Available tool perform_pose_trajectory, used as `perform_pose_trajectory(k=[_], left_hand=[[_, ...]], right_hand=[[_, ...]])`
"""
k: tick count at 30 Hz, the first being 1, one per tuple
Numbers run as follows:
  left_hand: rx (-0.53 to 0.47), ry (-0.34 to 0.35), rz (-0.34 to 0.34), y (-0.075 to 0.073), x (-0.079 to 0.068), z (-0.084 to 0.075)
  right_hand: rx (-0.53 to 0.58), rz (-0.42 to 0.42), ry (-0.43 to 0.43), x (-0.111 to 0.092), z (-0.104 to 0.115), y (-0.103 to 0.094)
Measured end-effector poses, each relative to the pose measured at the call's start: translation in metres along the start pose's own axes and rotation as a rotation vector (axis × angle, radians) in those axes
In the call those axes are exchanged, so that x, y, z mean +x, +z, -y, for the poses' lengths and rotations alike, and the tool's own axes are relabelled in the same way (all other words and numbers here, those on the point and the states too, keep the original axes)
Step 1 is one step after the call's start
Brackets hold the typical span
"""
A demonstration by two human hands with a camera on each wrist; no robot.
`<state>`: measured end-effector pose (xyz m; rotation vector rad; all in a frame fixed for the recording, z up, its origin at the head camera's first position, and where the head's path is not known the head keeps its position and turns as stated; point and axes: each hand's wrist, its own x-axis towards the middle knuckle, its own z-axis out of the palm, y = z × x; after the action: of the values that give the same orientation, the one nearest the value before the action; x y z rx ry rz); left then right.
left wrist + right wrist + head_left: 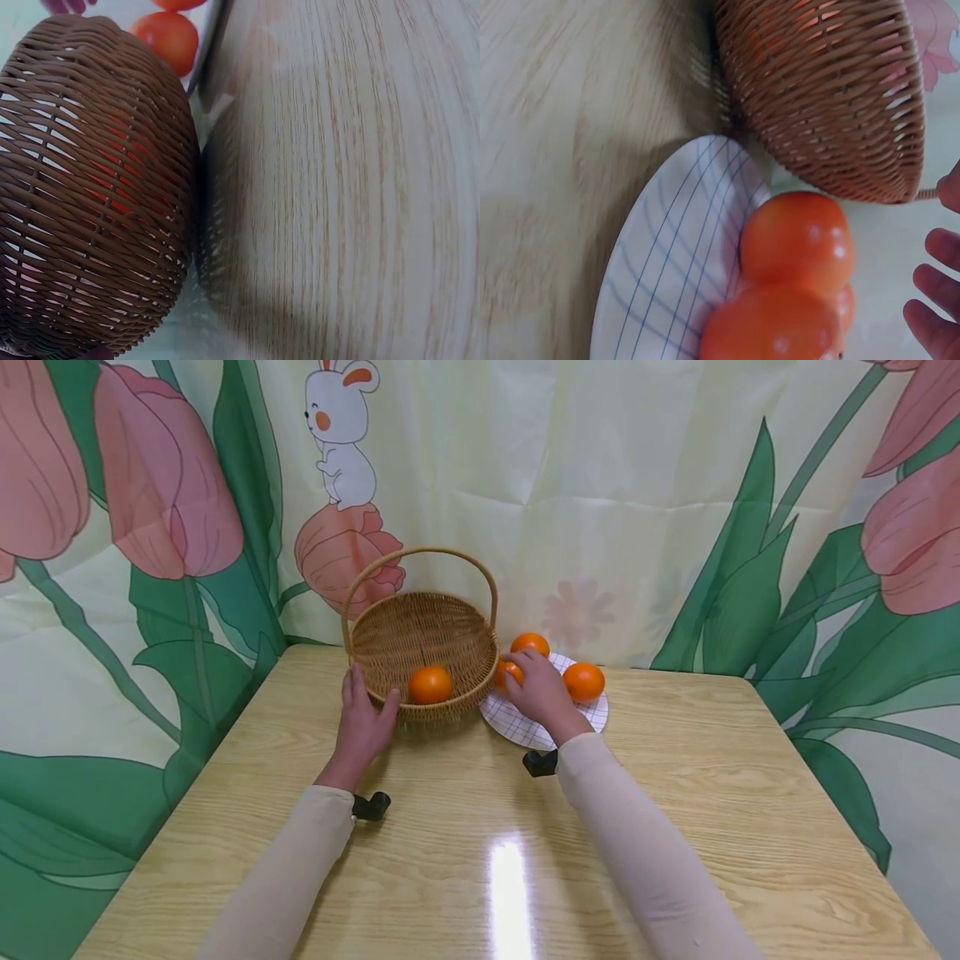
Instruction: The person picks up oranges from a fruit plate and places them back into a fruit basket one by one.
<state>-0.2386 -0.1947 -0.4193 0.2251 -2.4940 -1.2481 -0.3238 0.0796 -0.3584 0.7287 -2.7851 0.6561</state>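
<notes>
A brown wicker basket with a tall arched handle tilts its open side forward; one smooth round orange fruit lies inside it. My left hand touches the basket's front left rim, its fingers extended and thumb spread apart from them. To the basket's right, a white plate with a blue grid carries three more orange fruits. My right hand is over the plate, nearest the left fruit and partly covering it in the head view. In the right wrist view its fingers are apart from the fruits.
The basket and plate stand near the back of a pale wooden table. Close behind hangs a curtain printed with tulips and a rabbit. Both wrists wear black camera mounts.
</notes>
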Motion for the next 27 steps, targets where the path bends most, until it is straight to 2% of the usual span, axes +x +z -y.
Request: perform_pose_trajectory(k=[14, 27], left_hand=[[-0.011, -0.002, 0.01, -0.001, 0.001, 0.002], [-0.009, -0.008, 0.025, -0.001, 0.001, 0.002]], right_hand=[[0.009, -0.03, 0.061, -0.011, -0.026, 0.004], [0.04, -0.006, 0.122, -0.018, -0.045, 0.011]])
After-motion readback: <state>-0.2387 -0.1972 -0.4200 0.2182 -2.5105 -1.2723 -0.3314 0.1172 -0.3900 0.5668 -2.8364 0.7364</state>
